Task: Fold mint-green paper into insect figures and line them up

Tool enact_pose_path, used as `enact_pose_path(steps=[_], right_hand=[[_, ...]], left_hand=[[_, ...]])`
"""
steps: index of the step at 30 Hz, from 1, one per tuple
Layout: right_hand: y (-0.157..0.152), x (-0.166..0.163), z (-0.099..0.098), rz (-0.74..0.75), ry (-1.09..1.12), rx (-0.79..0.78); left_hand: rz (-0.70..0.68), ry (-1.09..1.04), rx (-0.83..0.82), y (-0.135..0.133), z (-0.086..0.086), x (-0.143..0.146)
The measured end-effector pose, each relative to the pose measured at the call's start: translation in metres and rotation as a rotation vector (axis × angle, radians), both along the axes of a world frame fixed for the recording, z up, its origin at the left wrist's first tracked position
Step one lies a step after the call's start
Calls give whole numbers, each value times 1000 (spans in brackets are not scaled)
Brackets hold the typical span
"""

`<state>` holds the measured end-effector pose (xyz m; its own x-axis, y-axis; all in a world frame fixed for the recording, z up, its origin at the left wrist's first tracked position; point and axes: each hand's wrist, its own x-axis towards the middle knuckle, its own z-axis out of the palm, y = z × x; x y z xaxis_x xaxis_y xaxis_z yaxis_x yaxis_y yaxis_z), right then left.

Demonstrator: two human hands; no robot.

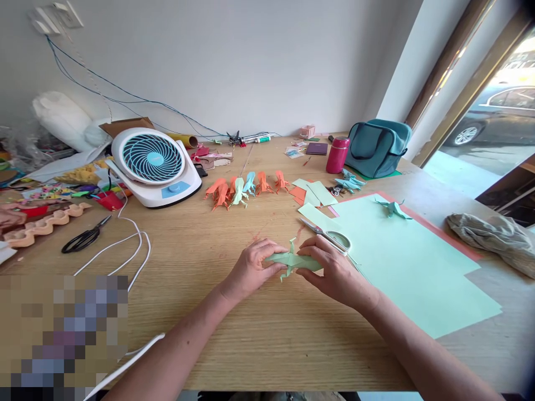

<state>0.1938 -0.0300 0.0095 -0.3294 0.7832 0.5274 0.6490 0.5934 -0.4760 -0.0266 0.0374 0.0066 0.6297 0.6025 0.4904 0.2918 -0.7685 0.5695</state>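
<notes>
Green paper figure (292, 260) is held between the two hands, a little above or on the near middle of the bench (234, 345) — its exact height cannot be told. Its long axis runs roughly from 9 to 3 o'clock, with one folded flap at each end; of two thin points, one rises toward 12 o'clock and the other bends down between 6 and 7. The left hand (253, 264) pinches the 9 o'clock end between thumb and fingers, and the right hand (334, 273) pinches the 3 o'clock end the same way.

Seen from the figure, white-handled scissors (326, 233) lie between 1 and 2 o'clock, crowding the right hand from just beyond. Large green sheets (413, 267) spread at 3 o'clock, partly behind the right forearm, and carry a blue-green folded figure (393, 209) at 2. Cut paper slips (321, 192) lie between 12 and 1. At 11 o'clock stands a row of paper figures (249, 182) — orange, green and blue. Farther off are a fan (152, 159) at 10, a pink flask (337, 156) and a teal bag (376, 150) toward 1, and black scissors (86, 238) at 9.
</notes>
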Motion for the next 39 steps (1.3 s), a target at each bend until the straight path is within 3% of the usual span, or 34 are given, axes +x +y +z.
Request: enact_pose_path(steps=[9, 21, 26, 33, 39], right_hand=[[0, -2, 1, 24, 12, -78], [0, -1, 2, 11, -4, -122], [4, 13, 4, -20, -17, -112], [6, 27, 15, -86, 149, -181], [4, 12, 6, -25, 237, -185]], left_hand=[[-13, -3, -129, 2, -4, 0], [-3, 51, -67, 2, -3, 0], [62, 26, -24, 7, -2, -3], [92, -33, -117, 9, -2, -4], [40, -45, -199, 1, 4, 1]])
